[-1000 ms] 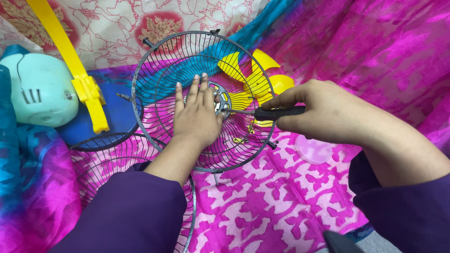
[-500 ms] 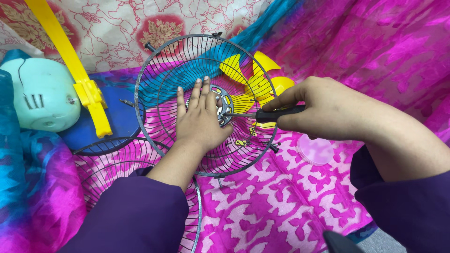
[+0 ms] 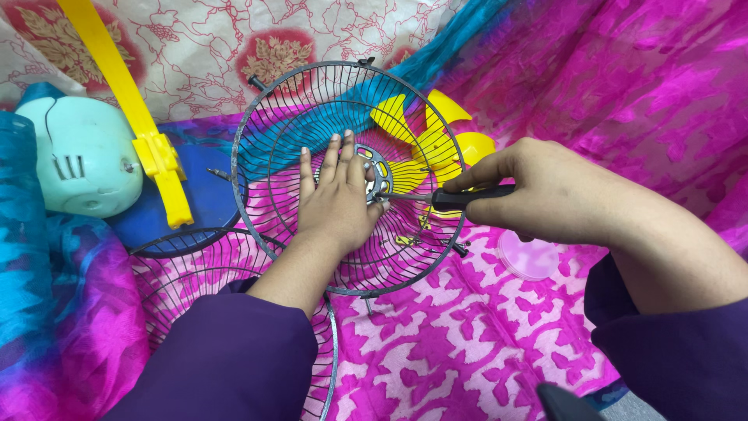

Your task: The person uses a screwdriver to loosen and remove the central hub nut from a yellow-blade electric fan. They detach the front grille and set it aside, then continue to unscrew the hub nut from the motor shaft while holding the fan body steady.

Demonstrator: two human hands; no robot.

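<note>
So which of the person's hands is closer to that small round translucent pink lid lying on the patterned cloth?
Right. The right hand, gripping a black-handled screwdriver, hovers just above the round translucent pink lid. The left hand lies flat inside the black wire fan guard, well off to the lid's left.

— What is worn on the arms?
— Dark purple sleeves are seen on both, the left sleeve (image 3: 226, 359) and the right sleeve (image 3: 678, 351), ending above bare wrists; no rings are worn.

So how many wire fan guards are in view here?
2. One wire guard stands tilted at centre, with the left hand flat inside it and the right hand holding a screwdriver to its hub. The second guard lies lower left, partly hidden by the sleeve.
</note>
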